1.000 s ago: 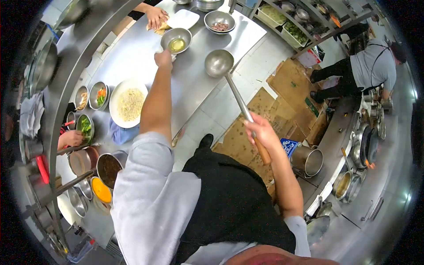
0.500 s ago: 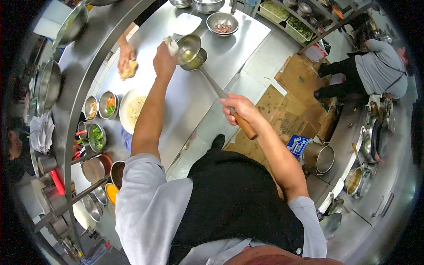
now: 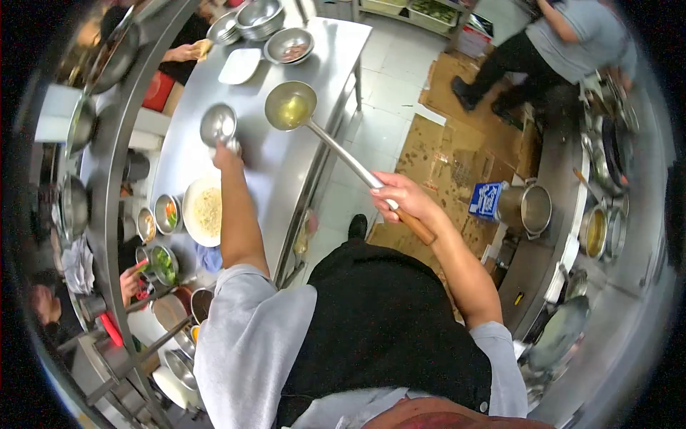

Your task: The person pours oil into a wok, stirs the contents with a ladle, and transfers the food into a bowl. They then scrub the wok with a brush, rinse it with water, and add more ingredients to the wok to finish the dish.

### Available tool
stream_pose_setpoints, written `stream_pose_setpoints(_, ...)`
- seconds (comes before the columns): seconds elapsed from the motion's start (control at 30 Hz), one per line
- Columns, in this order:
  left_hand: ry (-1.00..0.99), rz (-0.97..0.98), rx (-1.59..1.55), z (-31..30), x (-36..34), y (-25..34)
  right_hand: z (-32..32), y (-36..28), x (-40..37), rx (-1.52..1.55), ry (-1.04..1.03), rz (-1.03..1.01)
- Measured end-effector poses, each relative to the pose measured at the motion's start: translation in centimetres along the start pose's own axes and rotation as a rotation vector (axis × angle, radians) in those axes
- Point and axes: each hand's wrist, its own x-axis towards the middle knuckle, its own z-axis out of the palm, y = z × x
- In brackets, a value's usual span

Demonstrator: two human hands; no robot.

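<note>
My right hand [image 3: 405, 199] is closed round the handle of a long ladle [image 3: 344, 155], gripping it where the metal shaft meets the wooden end. The ladle's cup holds a clear yellowish liquid and hangs over the front edge of the steel table. A small metal bowl [image 3: 217, 123] is at my left hand [image 3: 227, 156], which closes on its near rim with a bit of white cloth. This bowl looks bare inside and is slightly blurred. Below my left hand lies a white plate of pale shredded food [image 3: 206, 213], partly covered by my forearm.
On the steel table [image 3: 271, 164] are a white dish [image 3: 241, 66], a bowl of pinkish meat [image 3: 291, 48] and stacked bowls [image 3: 259, 16]. Small bowls of cut vegetables [image 3: 168, 213] stand left, under a metal shelf [image 3: 118, 179]. A co-worker [image 3: 564, 43] stands at the right; others' hands show left.
The ladle and metal bowl have parted: the bowl went left and down with my left hand, leaving liquid in the ladle. The hand with the yellow cloth drew back; the co-worker at right straightened.
</note>
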Motion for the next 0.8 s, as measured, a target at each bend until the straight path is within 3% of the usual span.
stream_pose_setpoints(0.13, 0.062, -0.085, 0.033, 2.1, -12.7, -2.0, -2.6, 2.9, -10.7, 0.051, 0.068, -0.11)
stream_pose_setpoints(0.2, -0.12, 0.102, 0.159, 2.8, -18.4, -6.2, -3.2, 5.3, -17.3, 0.11, 0.111, -0.203)
stream_pose_setpoints(0.27, -0.338, 0.145, 0.476, 3.8, -26.5, -10.8, -2.5, 7.4, -25.1, 0.311, 0.238, -0.217)
stream_pose_setpoints(0.37, -0.882, -0.24, 0.624, 3.8, -40.0, -19.1, -1.6, 12.8, -36.8, 0.356, 0.419, -0.393)
stream_pose_setpoints(0.47, -1.469, -0.399, 0.701, 2.7, -55.0, -28.3, 0.5, 20.3, -47.1, 0.321, 0.642, -0.573)
stream_pose_setpoints(0.53, -1.712, -0.499, 0.782, 0.0, -66.9, -27.5, 3.2, 24.9, -52.7, 0.307, 0.872, -0.655)
stream_pose_setpoints(0.6, -1.791, -0.593, 0.931, -2.9, -74.9, -30.5, 5.3, 29.4, -57.5, 0.284, 1.006, -0.712)
stream_pose_setpoints(0.67, -1.758, -0.811, 1.067, -3.2, -80.9, -31.9, 6.0, 31.0, -59.9, 0.334, 1.315, -0.703)
stream_pose_setpoints(0.73, -1.901, -0.989, 1.1, -4.2, -87.5, -32.2, 5.9, 33.5, -62.7, 0.342, 1.484, -0.721)
stream_pose_setpoints(0.8, -2.104, -0.954, 1.147, -5.4, -93.0, -34.7, 5.0, 36.4, -64.9, 0.401, 1.627, -0.714)
